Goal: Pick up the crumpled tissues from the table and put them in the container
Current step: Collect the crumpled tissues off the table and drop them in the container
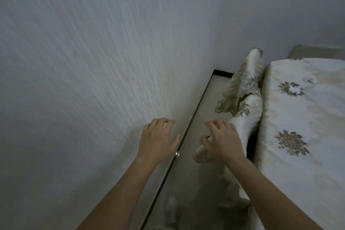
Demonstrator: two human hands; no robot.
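Note:
My left hand (157, 139) hovers in front of the wall with its fingers spread and loosely bent, holding nothing. My right hand (222, 141) hangs over the glass table (200, 112), fingers spread and bent, nothing clearly in its grip. Just under its thumb lies a pale crumpled lump (200, 154); I cannot tell whether it is tissue or bed fabric. A small white crumpled wad (294, 89) that looks like a tissue lies on the bedcover. No container is in view.
A textured white wall (93, 61) fills the left. A bed with a floral white cover (298, 155) runs down the right, and a ruffled pillow (242, 87) is wedged between the bed and the table. The table's dark edge (188, 129) runs along the wall.

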